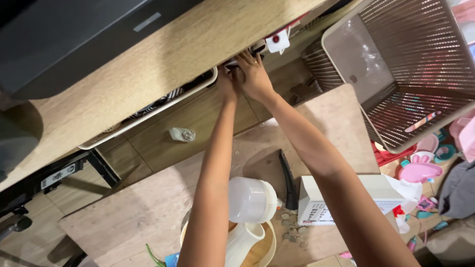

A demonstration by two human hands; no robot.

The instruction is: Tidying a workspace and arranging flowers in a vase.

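Nearest the camera, at the bottom edge, a white translucent plastic jug with a ribbed lid lies over a cream ceramic pitcher inside a round pale-yellow bowl, with a scatter of small round coins on the low light-wood table just beside it. To the right of these stands a white rectangular box with printed rows, and a black comb-like bar leans between the box and the jug. Both bare forearms stretch away from this clutter toward the far wooden shelf board. A crumpled grey wrapper lies on the wood-grain floor left of the arms. Farther on, the left hand and the right hand meet at the shelf's lower edge, touching each other, fingers curled onto a small dark object tucked under the board; how tight either grip is cannot be told, since the fingertips are hidden. A long white-rimmed tray runs along the edge to the left, and a white plastic tag with a red dot sits just right of the hands. Well to the right, a large beige slatted plastic basket rests tilted above pink and teal toys.
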